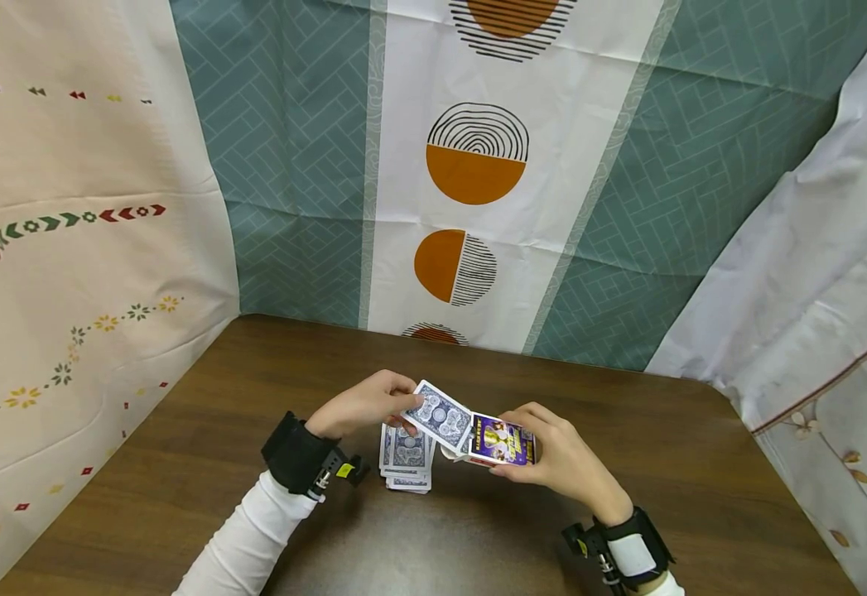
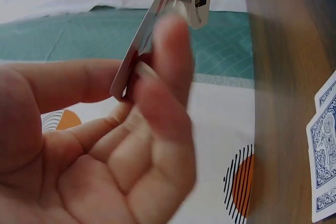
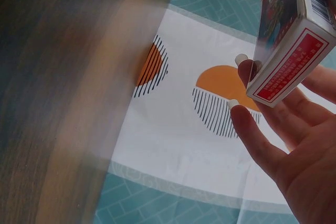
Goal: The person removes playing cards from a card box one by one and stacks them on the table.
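Observation:
My left hand [image 1: 364,406] pinches a blue-backed playing card [image 1: 442,415] between thumb and fingers. Whether more cards lie under it, I cannot tell. The card slants down to the right, its lower end at the open mouth of a purple card box [image 1: 503,439]. My right hand [image 1: 563,457] grips this box from the right, thumb on the near side and fingers on the far side. In the right wrist view the white and red end of the box [image 3: 291,66] shows. Below the left hand, a loose pile of blue-backed cards [image 1: 409,455] lies on the table.
The brown wooden table [image 1: 254,372] ends at a patterned teal and white cloth [image 1: 470,248] hanging behind it. Light cloths hang at the left [image 1: 90,207] and right [image 1: 798,314]. Each wrist wears a black strap with a small camera.

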A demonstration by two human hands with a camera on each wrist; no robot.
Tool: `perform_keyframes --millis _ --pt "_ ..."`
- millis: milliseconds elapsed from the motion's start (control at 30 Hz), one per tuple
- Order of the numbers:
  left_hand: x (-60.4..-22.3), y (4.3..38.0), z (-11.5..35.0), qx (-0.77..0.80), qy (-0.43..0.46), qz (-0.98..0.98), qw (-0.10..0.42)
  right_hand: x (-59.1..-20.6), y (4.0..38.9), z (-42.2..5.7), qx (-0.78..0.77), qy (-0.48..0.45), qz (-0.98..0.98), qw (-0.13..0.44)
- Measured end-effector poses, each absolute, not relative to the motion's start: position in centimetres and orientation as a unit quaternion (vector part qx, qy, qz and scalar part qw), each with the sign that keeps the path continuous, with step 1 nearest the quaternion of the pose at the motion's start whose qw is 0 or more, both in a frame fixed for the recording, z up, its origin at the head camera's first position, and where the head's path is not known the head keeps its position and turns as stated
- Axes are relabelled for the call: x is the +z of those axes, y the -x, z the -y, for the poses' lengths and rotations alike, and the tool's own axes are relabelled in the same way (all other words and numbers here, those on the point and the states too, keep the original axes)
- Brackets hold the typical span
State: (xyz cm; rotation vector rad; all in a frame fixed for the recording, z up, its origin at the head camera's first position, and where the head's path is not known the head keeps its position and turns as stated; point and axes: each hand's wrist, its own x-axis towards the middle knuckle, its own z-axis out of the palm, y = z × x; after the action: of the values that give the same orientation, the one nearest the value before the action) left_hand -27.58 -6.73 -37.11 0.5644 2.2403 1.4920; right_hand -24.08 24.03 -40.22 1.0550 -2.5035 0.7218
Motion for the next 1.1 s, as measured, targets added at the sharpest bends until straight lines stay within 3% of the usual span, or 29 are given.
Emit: perform_keyframes --millis 133,500,700,933,1100 --pt "-37.4 28.0 6.8 0.572 -0.178 -0.78 0.182 -40.2 24.1 -24.1 0.253 -0.37 0.879 0.165" --pt "-40.2 30.7 7.9 0.581 -0.104 -0.804 0.064 -40.1 24.0 -24.0 0.251 -0.363 0.883 0.157" --pt "-42.1 31.5 7.6 0.517 -0.071 -0.851 0.058 -40.2 24.1 -24.1 0.251 -0.364 0.883 0.159" --pt "-44.1 31.4 6.7 0.47 -0.094 -0.875 0.063 -40.4 24.2 -24.2 0.245 -0.366 0.884 0.159" --pt "-44.8 31.2 6.2 0.432 -0.107 -0.895 0.031 -40.4 24.2 -24.2 0.241 -0.363 0.886 0.156"
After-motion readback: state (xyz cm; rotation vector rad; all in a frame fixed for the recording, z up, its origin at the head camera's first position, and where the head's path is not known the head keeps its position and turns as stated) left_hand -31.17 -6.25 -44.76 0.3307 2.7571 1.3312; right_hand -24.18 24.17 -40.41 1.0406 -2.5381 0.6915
